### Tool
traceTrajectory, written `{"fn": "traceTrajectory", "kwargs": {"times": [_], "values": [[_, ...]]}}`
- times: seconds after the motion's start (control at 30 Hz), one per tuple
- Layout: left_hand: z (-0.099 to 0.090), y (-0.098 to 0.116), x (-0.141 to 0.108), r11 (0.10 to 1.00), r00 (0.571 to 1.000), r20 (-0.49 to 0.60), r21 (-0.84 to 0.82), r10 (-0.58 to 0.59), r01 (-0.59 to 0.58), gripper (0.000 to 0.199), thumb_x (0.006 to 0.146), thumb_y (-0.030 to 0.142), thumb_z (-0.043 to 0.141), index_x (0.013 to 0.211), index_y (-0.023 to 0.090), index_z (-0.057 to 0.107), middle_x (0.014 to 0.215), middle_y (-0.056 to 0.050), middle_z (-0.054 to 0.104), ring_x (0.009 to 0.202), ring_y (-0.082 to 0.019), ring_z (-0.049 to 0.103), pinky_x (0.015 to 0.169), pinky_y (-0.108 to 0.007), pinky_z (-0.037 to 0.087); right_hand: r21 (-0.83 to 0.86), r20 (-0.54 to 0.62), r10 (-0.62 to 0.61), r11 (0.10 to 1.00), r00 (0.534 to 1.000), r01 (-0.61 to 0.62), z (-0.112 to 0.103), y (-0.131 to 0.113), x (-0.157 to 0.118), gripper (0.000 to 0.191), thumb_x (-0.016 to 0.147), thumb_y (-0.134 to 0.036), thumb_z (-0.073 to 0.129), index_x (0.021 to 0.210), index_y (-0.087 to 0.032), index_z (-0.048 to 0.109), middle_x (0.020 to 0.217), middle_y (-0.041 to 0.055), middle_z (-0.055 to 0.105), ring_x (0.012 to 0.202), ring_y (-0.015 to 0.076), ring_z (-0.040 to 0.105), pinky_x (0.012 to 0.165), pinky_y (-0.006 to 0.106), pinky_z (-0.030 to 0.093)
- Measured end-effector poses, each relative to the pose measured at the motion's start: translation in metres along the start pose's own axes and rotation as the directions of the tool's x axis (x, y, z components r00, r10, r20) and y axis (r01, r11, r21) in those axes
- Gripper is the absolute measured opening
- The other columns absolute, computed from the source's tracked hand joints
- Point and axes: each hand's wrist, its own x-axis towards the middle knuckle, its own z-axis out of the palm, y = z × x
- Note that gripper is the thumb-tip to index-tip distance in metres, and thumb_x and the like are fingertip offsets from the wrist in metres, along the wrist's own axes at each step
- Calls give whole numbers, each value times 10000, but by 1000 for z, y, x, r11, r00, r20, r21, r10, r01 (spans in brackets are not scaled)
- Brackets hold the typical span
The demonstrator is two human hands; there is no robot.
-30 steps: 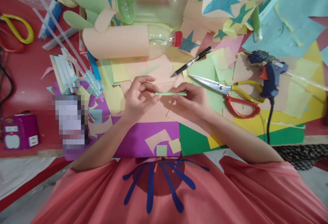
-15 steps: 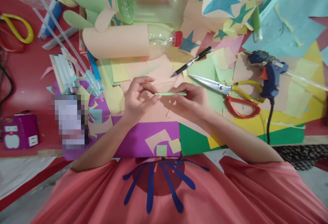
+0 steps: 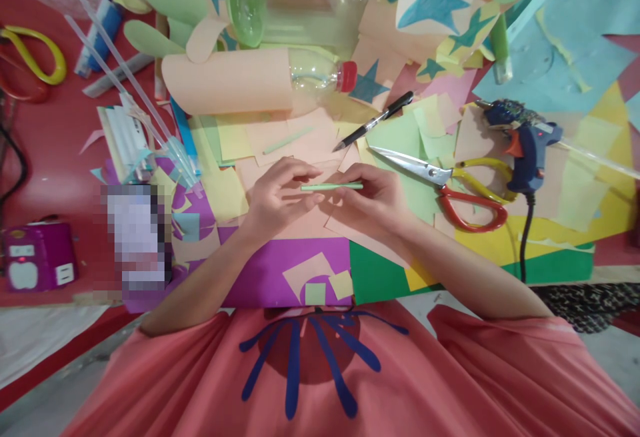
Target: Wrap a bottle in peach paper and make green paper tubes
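A thin, light green rolled paper stick (image 3: pixel 320 187) lies level between my hands. My right hand (image 3: pixel 377 194) pinches it near its right end with thumb and fingers. Around its left end, my left hand (image 3: pixel 277 197) is loosely curved, thumb and fingers apart above and below the stick, seemingly not gripping it. Beneath are peach paper sheets (image 3: pixel 295 220). A second pale green stick (image 3: pixel 287 140) rests on the paper beyond my left hand. A black pen (image 3: pixel 373 122) and scissors with red and yellow handles (image 3: pixel 435 172) lie close to my right hand.
A peach-wrapped plastic bottle (image 3: pixel 225 82) with a red cap lies at the back. On the right is a blue glue gun (image 3: pixel 533 150) with its cable. A phone (image 3: pixel 137 240), a purple box (image 3: pixel 40 257) and another pair of scissors (image 3: pixel 45 57) are on the left.
My left hand has loosened its pinch on the stick, its thumb and fingers now apart and shifted slightly right. My right hand still holds the stick in nearly the same place.
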Motion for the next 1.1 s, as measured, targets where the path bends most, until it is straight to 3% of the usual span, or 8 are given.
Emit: {"fn": "traceTrajectory", "kwargs": {"times": [0.13, 0.43, 0.53, 0.8, 1.1], "values": [[0, 2, 1, 999, 999, 43, 30, 29, -31, 91, 800, 311, 709, 837, 229, 724, 823, -26, 710, 768, -138, 651, 716, -278, 534, -37, 4, -8, 999, 1000, 8, 0, 3, -1, 102, 790, -287, 694, 801, -186, 686, 770, 33, 685, 680, 122, 613, 615, 278, 469], [1, 2, 1, 997, 1000, -24, -77, 8, -10, 103, 751, 324, 765, 777, 226, 747, 763, -14, 720, 711, -118, 661, 652, -235, 531, 51, 9, 30, 998, 1000, -30, -2, -2, 2, 273, 702, -375, 781, 897, -189, 738, 905, 54, 740, 823, 146, 683, 714, 275, 554], [1, 2, 0, 995, 1000, -22, -94, -14, 12, 83, 755, 297, 762, 783, 220, 750, 764, -20, 721, 717, -119, 662, 651, -232, 529, 58, 43, -3, 998, 999, 0, -4, -5, 3, 251, 711, -341, 779, 924, -209, 766, 923, 54, 760, 857, 153, 700, 768, 286, 564], [1, 2, 1, 990, 998, -22, -129, -55, 51, 120, 735, 322, 775, 776, 215, 740, 763, -15, 727, 712, -121, 660, 669, -241, 531, 99, 106, -97, 991, 990, 86, -5, -7, 4, 184, 773, -229, 728, 947, -261, 777, 824, 17, 767, 725, 107, 688, 664, 238, 542], [1, 4, 2, 990, 996, -32, -117, -81, 77, 160, 724, 359, 777, 737, 208, 725, 723, -17, 712, 685, -124, 639, 653, -254, 518, 29, 116, -90, 996, 989, 87, -6, -9, 4, 173, 812, -326, 691, 916, -224, 784, 769, 22, 749, 663, 100, 653, 592, 227, 503]]}}
